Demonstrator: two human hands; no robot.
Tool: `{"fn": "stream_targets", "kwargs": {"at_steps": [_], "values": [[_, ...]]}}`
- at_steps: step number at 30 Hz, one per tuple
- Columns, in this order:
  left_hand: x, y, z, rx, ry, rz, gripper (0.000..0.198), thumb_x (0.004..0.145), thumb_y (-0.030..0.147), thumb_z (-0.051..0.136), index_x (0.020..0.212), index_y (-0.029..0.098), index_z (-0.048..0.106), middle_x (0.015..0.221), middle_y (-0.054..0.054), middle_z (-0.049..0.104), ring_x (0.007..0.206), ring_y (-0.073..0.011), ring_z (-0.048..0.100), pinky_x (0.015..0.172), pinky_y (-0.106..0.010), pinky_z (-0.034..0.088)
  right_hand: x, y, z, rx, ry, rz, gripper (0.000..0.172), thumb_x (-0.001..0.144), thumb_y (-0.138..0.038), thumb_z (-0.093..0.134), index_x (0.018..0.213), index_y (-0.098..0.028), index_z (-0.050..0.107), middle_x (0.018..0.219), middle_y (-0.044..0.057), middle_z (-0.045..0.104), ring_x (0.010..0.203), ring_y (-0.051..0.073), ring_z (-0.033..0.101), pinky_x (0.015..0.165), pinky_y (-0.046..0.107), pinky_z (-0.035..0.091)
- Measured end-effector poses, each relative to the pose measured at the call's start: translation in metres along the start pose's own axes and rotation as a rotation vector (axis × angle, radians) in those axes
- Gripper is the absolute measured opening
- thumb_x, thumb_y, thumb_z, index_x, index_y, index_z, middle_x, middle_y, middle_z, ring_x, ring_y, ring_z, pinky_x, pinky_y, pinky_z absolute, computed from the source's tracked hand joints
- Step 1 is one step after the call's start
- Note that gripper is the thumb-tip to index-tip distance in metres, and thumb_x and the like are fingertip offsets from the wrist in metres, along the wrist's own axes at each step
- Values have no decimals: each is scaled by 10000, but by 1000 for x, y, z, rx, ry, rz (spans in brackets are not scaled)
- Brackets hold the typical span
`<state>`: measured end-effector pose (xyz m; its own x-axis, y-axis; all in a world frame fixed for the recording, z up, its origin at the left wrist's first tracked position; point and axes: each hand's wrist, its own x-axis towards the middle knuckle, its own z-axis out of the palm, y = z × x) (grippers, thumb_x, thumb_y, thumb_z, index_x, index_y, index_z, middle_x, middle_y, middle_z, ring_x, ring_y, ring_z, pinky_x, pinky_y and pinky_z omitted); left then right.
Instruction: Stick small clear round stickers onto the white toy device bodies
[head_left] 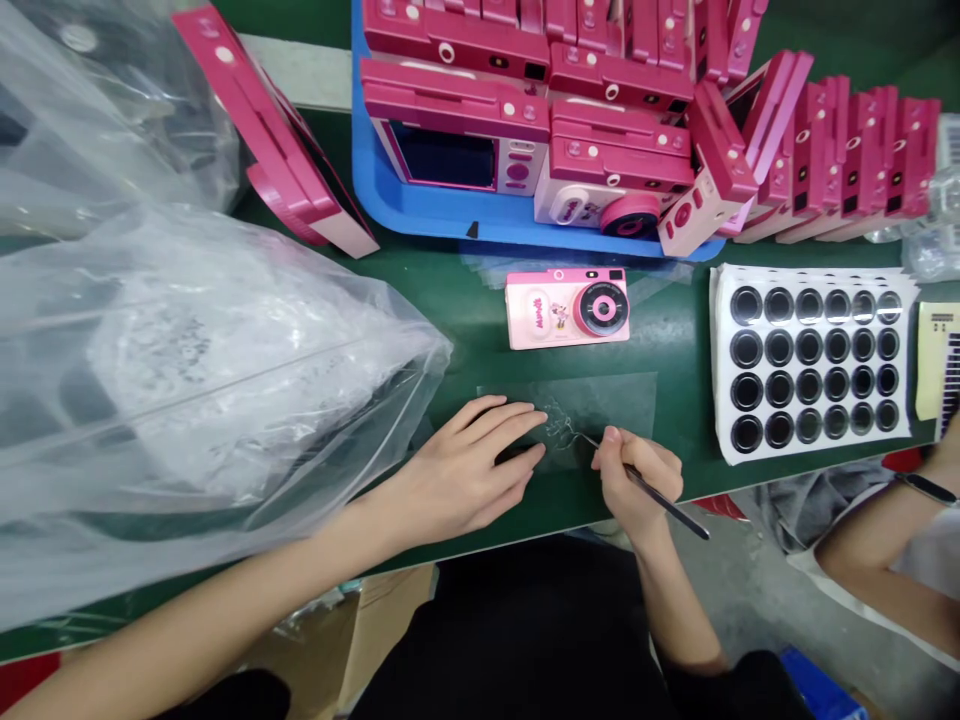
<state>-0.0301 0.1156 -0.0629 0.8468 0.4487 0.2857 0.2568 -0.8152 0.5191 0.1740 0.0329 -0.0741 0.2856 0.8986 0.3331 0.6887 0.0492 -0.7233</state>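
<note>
My right hand is closed around dark metal tweezers, their thin tip pointing left. The tip touches or hovers over a small cluster of clear bits, too fine to make out, on a clear plastic sheet. My left hand lies flat with its fingers apart, its fingertips at the left part of that sheet beside the bits. Just beyond both hands, a pink toy camera rests on its back, its round black lens ring facing up.
A blue tray holds several pink cameras at the back, and more stand to its right. One camera leans at left beside a large clear bag of small clear pieces. Sheets of round black stickers lie right. Another person's arm is at far right.
</note>
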Motion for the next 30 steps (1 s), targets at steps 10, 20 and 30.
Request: {"fn": "stream_targets", "kwargs": {"at_steps": [10,20,30], "values": [[-1,0,1,3,9,-38,212,914,159,578,1097,149,686,1282,-142,649,1243,-283,575,1090,-481,421,3,-3,1,-39,-16,-57,477,910,-93,539,506,-207,313,422,-65,442,375,54,443,425,199,387],[-1,1,1,1,15,-37,215,912,153,576,1096,151,688,1271,-141,654,1237,-283,579,1083,-485,430,3,-4,2,-11,-5,-32,487,929,-126,532,505,-206,304,419,-62,433,381,53,445,431,195,397],[-1,0,1,-3,11,-28,225,902,138,579,1102,141,683,1272,-154,649,1240,-292,575,1084,-498,429,0,-1,0,-9,-1,0,479,930,-148,544,506,-208,330,419,-57,447,380,62,462,418,199,407]]}}
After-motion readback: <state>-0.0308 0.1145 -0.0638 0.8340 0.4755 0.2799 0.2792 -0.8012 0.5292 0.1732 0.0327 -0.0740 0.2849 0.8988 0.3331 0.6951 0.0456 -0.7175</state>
